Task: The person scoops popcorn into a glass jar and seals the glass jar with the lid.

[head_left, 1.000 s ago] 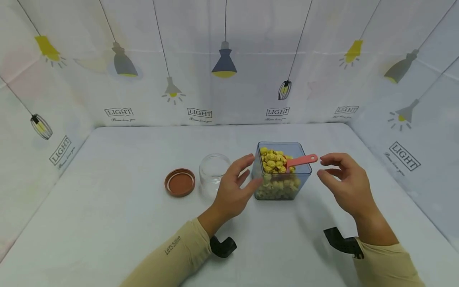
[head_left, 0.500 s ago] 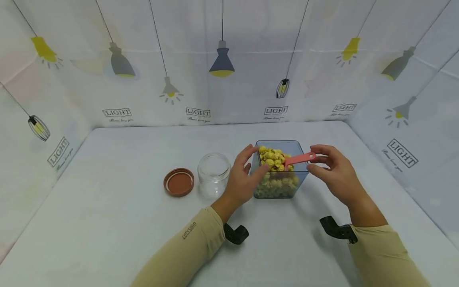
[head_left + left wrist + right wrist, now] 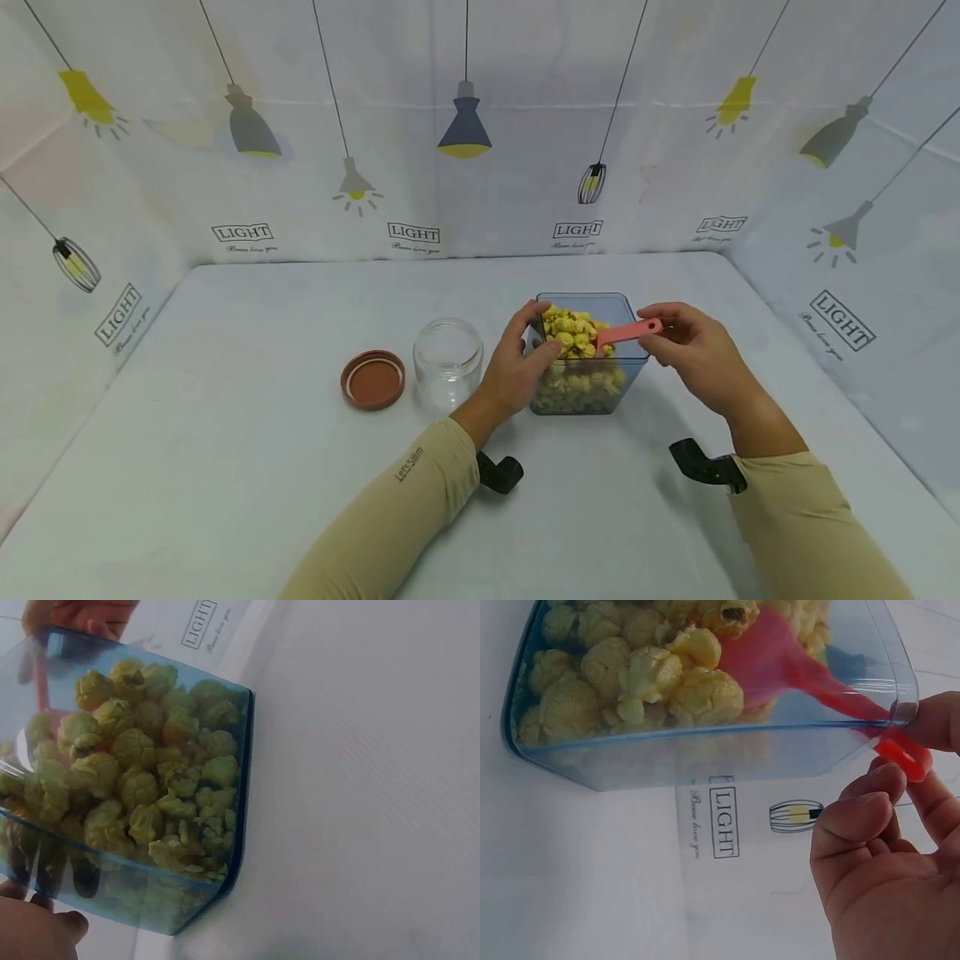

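Pink scoop (image 3: 628, 331) is leaning in popcorn (image 3: 573, 333) inside the blue container (image 3: 611, 308) on the white surface (image 3: 225, 458); the right hand (image 3: 697, 358) is pinching its end, while the left hand (image 3: 513, 367) is resting, fingers parted, at the container's left side.

Head view forward-down, wrist views close from either side, popcorn tub (image 3: 617, 309) shared

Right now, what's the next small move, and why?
Probably ease the pink scoop upward: the right hand appears to pinch its handle, its other end sits among yellow popcorn, and the clear jar stands open, brown lid beside it.
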A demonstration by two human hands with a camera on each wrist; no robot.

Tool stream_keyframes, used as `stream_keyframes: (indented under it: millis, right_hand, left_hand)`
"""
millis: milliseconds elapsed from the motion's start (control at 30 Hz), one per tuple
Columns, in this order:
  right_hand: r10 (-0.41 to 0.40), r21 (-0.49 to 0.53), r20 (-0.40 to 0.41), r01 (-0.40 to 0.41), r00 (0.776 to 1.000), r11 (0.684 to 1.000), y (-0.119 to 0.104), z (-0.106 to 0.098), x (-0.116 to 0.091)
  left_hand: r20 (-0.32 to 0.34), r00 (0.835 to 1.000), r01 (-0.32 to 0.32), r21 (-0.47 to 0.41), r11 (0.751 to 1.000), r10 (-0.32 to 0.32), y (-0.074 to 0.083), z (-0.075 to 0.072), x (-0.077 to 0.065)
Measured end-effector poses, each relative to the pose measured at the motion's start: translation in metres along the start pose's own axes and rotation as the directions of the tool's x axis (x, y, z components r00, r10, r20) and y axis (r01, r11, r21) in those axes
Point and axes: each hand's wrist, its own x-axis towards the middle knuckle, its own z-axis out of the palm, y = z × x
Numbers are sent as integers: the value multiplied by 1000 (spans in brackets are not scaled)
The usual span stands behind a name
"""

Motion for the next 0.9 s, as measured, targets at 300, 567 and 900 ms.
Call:
stream_keyframes:
  millis: [300, 567, 900]
  right_hand:
    - [-34, -39, 0, 34, 999, 999, -9, -4, 7]
    - [20, -123, 65, -12, 998, 992, -23, -12, 11]
    - [51, -322, 72, -26, 996, 946, -41, -11, 12]
  left_hand:
    - [8, 1000, 11, 8, 1000, -11, -1, -1, 2]
    - [9, 1000, 13, 11, 1000, -13, -2, 0, 2]
    - [3, 1000, 19, 7, 1000, -19, 0, 0, 1]
